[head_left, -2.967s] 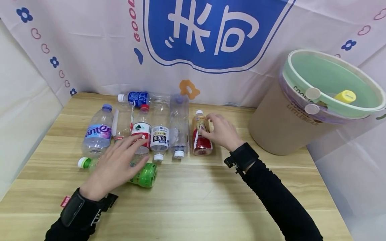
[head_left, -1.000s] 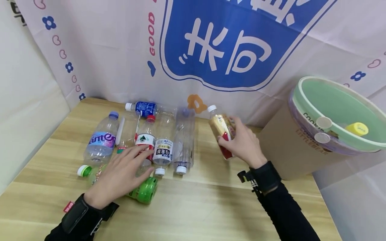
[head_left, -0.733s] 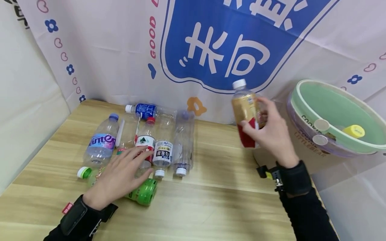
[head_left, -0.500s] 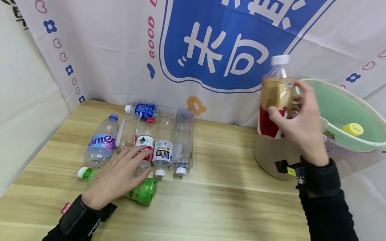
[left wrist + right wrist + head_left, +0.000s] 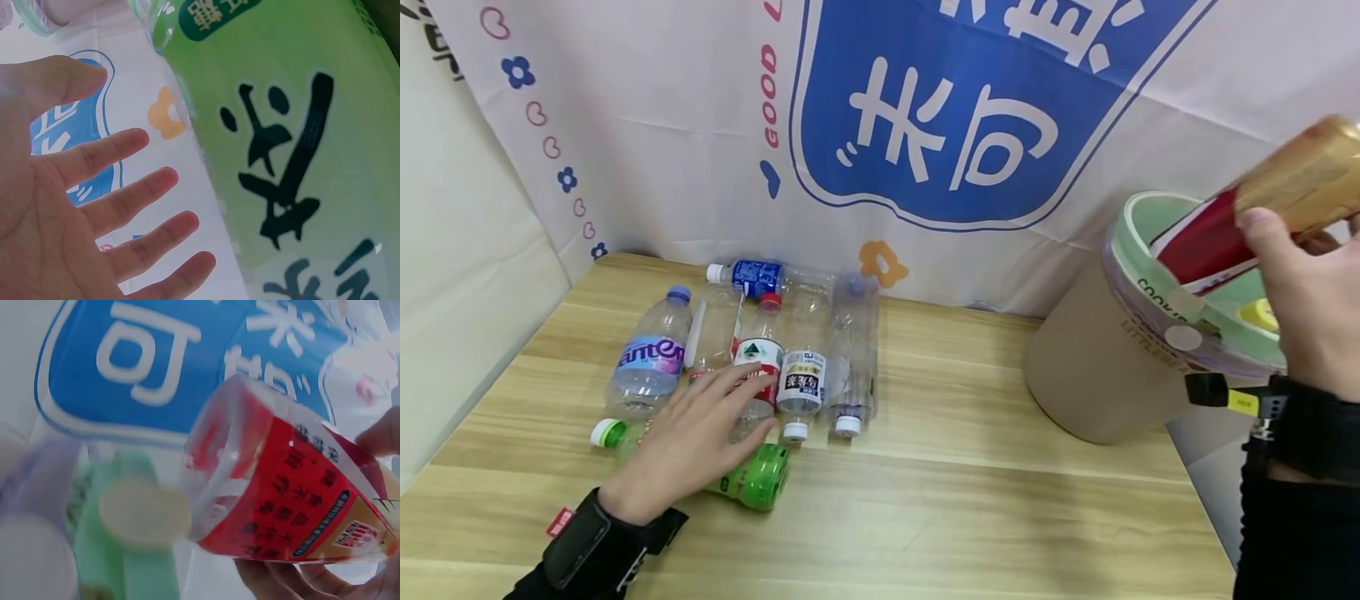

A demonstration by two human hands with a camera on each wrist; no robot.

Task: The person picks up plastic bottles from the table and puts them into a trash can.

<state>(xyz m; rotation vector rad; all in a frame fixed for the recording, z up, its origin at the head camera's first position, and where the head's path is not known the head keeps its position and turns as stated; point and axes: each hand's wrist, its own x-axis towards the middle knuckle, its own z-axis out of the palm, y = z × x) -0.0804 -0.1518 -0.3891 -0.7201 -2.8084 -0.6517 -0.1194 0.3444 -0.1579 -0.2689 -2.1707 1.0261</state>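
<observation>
At the right edge of the head view, my right hand (image 5: 1318, 300) grips a plastic bottle (image 5: 1255, 217) with a red and gold label. Its base slants down over the rim of the tall bin (image 5: 1090, 367), and its cap end is cut off by the frame. The right wrist view shows the clear base and red label of the bottle (image 5: 281, 487) close up, fingers curled beneath. My left hand (image 5: 688, 446) hovers with fingers spread above a lying green bottle (image 5: 756, 477). In the left wrist view those fingers are apart from the green label (image 5: 281, 156).
Several clear bottles lie left of centre, including a purple-labelled one (image 5: 651, 358), a red-capped one (image 5: 760, 354) and a blue-labelled one (image 5: 756, 277). A yellow cap (image 5: 1257, 315) shows inside the bin. A printed cloth (image 5: 700, 167) hangs behind the wooden table (image 5: 940, 517).
My right hand has lifted the red and gold bottle off the table, carried it right to the bin and tipped it base-down over the rim. My left hand has stayed in place.
</observation>
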